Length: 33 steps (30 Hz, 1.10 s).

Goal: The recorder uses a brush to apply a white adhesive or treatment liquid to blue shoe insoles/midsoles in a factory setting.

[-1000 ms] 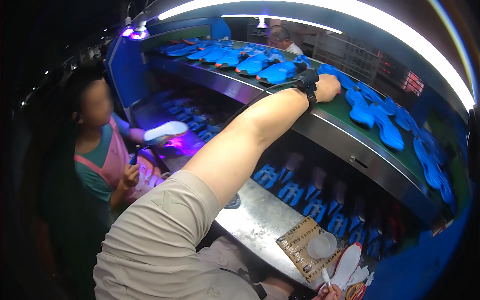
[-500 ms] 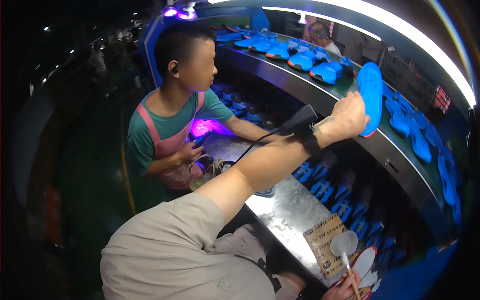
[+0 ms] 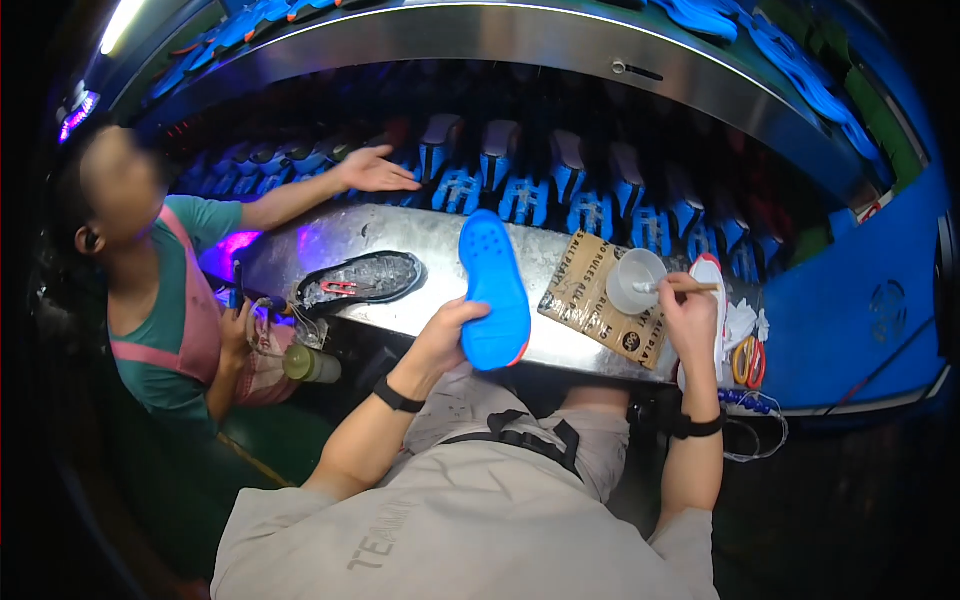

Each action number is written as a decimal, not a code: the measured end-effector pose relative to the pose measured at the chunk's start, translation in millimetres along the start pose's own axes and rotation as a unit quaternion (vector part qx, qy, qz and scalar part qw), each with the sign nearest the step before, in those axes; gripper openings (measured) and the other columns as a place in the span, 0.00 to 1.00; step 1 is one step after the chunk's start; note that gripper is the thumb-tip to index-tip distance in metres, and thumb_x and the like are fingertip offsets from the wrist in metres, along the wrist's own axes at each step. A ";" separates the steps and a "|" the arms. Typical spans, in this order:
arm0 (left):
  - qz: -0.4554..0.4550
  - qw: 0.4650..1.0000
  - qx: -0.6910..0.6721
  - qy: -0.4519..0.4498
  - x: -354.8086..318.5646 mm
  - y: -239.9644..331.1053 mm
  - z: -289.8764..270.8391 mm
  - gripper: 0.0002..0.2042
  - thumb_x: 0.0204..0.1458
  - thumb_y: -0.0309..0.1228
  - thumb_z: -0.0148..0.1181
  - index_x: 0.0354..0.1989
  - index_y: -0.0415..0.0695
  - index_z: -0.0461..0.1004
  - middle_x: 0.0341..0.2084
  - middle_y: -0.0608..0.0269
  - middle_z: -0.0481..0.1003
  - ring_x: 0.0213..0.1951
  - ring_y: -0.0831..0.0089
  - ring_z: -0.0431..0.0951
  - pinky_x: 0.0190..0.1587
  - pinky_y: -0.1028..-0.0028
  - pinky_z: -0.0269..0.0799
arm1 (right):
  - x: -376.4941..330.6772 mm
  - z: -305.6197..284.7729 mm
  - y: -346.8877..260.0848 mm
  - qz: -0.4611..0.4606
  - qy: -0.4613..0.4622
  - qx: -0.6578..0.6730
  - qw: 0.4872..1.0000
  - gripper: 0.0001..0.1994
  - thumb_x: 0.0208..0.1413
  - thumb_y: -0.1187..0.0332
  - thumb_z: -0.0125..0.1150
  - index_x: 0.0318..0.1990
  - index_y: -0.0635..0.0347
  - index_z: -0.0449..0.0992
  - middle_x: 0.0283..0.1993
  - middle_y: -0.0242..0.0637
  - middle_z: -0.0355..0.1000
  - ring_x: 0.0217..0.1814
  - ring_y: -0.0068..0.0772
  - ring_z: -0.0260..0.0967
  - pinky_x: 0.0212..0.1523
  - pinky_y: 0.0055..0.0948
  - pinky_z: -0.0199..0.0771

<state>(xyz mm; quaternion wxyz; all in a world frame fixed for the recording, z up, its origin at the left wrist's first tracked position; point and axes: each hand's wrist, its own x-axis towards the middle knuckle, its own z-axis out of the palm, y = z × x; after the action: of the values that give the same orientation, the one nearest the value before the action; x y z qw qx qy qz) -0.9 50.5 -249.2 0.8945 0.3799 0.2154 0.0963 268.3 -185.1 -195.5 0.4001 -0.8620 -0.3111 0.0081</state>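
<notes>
My left hand grips a blue shoe sole by its edge, thumb across its face. The sole stands tilted upward over the bench's front edge, with small round holes at its far end and an orange-red patch at the near end. In my right hand is a brush with a wooden handle. Its bristle end reaches into a translucent plastic cup and touches something white. The cup rests on a piece of printed brown cardboard on the metal bench.
A black shoe upper lies on the bench. At right are a white-soled shoe, crumpled white tissue and orange-handled scissors. A co-worker reaches one hand over the bench. Shoe lasts line the rack beneath the conveyor.
My left hand has brought the blue sole from the conveyor down over the bench. The brush tip remains at the cup. My view has turned toward the bench; the co-worker's extended hand is now open.
</notes>
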 end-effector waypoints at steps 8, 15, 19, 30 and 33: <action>-0.032 0.934 -0.327 -0.141 -49.8 -21.7 -12.4 0.36 0.60 0.45 0.48 0.72 0.36 0.47 0.67 0.33 0.55 0.66 0.36 0.60 0.57 0.46 0.69 | 0.6 4.4 -17.7 -0.009 0.019 0.003 1.000 0.08 0.57 0.69 0.62 0.36 0.65 0.80 0.24 0.38 0.75 0.26 0.26 0.72 0.30 0.28 0.70; 0.055 0.984 -0.108 -0.131 -51.3 -2.4 7.7 0.48 0.51 0.32 0.63 0.76 0.49 0.36 0.61 0.48 0.64 0.60 0.52 0.71 0.63 0.55 0.66 | -18.5 13.1 -12.1 -0.029 0.091 0.139 0.986 0.07 0.60 0.71 0.60 0.40 0.66 0.79 0.32 0.33 0.75 0.33 0.21 0.71 0.37 0.23 0.70; 0.078 0.985 -0.063 -0.137 -53.7 1.0 15.6 0.49 0.51 0.31 0.64 0.76 0.47 0.34 0.62 0.50 0.64 0.61 0.56 0.70 0.64 0.58 0.65 | -23.2 13.8 -14.1 -0.024 0.068 0.099 0.992 0.08 0.61 0.71 0.60 0.43 0.66 0.79 0.34 0.34 0.76 0.35 0.22 0.71 0.40 0.23 0.71; 0.054 0.990 0.017 -0.126 -64.0 3.9 42.3 0.55 0.44 0.39 0.73 0.75 0.43 0.38 0.62 0.50 0.64 0.57 0.53 0.74 0.60 0.54 0.70 | -60.0 29.5 -88.5 -0.138 -0.070 0.298 0.942 0.09 0.56 0.76 0.60 0.43 0.68 0.79 0.31 0.39 0.78 0.34 0.29 0.72 0.41 0.28 0.69; 0.042 0.984 0.003 -0.174 -66.9 6.3 42.6 0.53 0.49 0.30 0.68 0.76 0.41 0.32 0.69 0.54 0.54 0.67 0.66 0.60 0.68 0.64 0.55 | -57.8 32.9 -88.9 -0.131 -0.059 0.290 0.946 0.09 0.55 0.76 0.60 0.42 0.67 0.80 0.29 0.39 0.79 0.33 0.31 0.72 0.41 0.29 0.68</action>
<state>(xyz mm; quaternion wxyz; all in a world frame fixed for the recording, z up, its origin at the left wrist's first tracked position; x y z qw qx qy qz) -40.8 5.2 -197.5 0.9124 0.4019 0.0406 0.0656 166.0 -150.7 -169.6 0.6115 -0.6583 -0.4283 0.0960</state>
